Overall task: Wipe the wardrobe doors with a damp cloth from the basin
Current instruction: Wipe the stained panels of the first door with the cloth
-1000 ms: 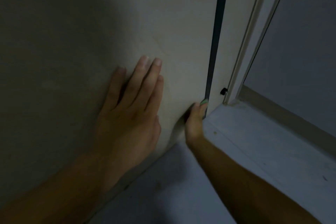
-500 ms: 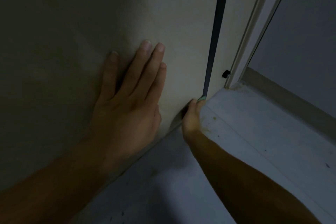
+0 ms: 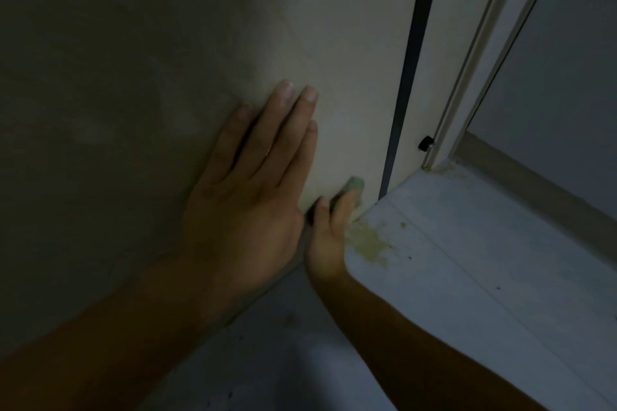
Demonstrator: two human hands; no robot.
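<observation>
We are pressing left grip [image 3: 247, 197] flat on wardrobe door [image 3: 350, 60], fingers straight, holding nothing. We are pinching green cloth [image 3: 354, 185] in right grip [image 3: 329, 233], low at door's bottom corner, cloth touching door face just left of dark strip [image 3: 414, 43]. Left grip sitting just beside right one, crowding its left side. Floor [image 3: 484, 260] lying close under right grip; yellowish stain [image 3: 369, 242] showing just right of it. Small black stopper [image 3: 425, 143] sticking out near foot of metal frame [image 3: 474, 53]. Cloth looking blurred in dim light.
</observation>
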